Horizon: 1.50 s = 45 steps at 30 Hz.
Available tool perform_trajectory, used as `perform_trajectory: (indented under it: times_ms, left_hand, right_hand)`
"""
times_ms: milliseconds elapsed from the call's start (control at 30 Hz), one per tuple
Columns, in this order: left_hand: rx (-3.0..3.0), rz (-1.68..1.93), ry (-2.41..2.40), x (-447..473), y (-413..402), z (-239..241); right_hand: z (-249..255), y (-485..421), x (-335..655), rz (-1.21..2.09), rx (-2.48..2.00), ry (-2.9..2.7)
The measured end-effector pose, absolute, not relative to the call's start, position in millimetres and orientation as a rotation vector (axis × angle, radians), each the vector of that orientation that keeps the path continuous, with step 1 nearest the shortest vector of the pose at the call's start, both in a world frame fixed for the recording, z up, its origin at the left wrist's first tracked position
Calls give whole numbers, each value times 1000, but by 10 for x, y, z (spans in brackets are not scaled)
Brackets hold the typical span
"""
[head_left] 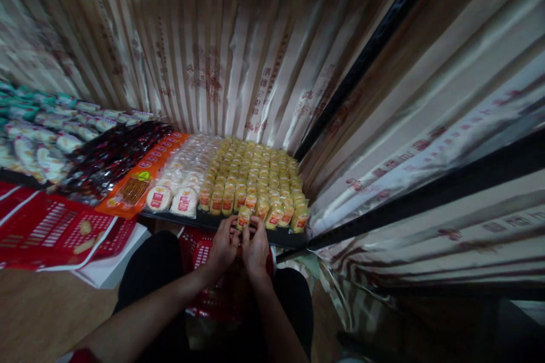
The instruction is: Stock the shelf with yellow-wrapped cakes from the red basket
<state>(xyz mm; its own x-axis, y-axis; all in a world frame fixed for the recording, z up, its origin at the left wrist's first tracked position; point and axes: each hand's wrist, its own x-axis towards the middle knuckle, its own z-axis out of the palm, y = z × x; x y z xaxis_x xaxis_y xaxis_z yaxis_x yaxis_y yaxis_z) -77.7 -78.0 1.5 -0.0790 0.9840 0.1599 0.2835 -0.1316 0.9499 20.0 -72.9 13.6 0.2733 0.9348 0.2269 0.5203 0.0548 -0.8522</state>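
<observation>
Between the fingertips of both hands is a small yellow wrapped snack (243, 218) with a red and white label, held upright at the front edge of a dark shelf (287, 237). My left hand (225, 243) pinches it from the left. From the right, my right hand (256, 244) closes on it with thumb and fingers. Just behind stand rows of the same yellow packets (251, 173), packed closely together. To their left lie round white packaged cakes (185, 201) in clear wrappers.
Further left are an orange snack bag (135, 187), dark glossy packets (110, 156) and white-and-green packets (55, 119). A red printed bag (46, 232) is at the lower left. Striped curtains (238, 51) hang behind and right, with a black post (361, 62) at the shelf's corner.
</observation>
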Motion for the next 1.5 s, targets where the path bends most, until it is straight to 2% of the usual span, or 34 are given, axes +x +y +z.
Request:
perform_trajectory:
  times_ms: [367,1500]
  left_hand:
    - [1463,1291,1393,-715,-717,-16]
    - [1810,1059,1386,-710,-644,98]
  right_hand:
    - [107,-779,194,280,-1646,-1540]
    - [-138,-791,258,348,-1693,-1583]
